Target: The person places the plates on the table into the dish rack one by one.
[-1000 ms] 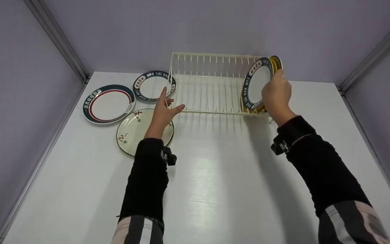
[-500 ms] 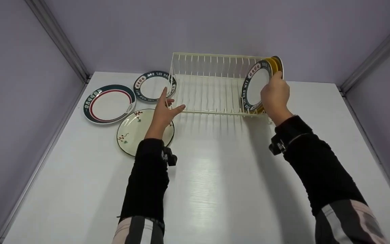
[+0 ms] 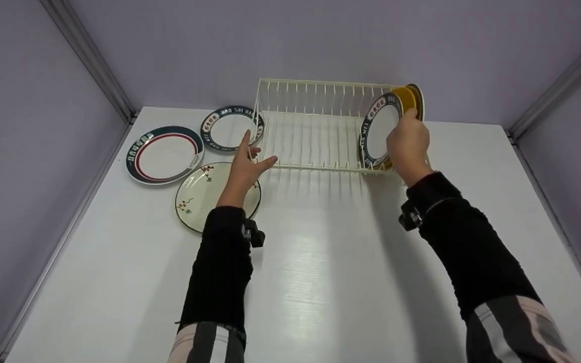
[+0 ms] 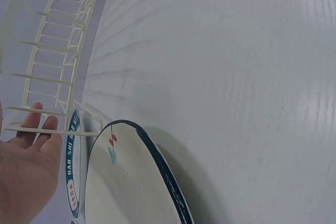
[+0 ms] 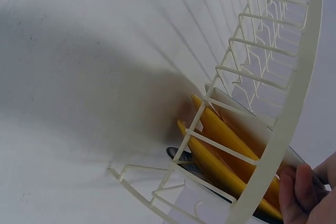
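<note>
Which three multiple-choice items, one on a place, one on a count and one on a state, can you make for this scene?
1. Where does the right hand hold the dark-rimmed plate?
A. flat on the table
B. at the right end of the rack
C. outside the rack's left end

2. How many plates lie flat on the table?
A. one
B. three
C. five

3. How is the left hand?
A. open, touching the rack
B. holding a plate
C. a fist

Answers: 1 B, the plate stands beside the yellow plates. 2 B, three lie left of the rack. 3 A, its fingers are straight.
</note>
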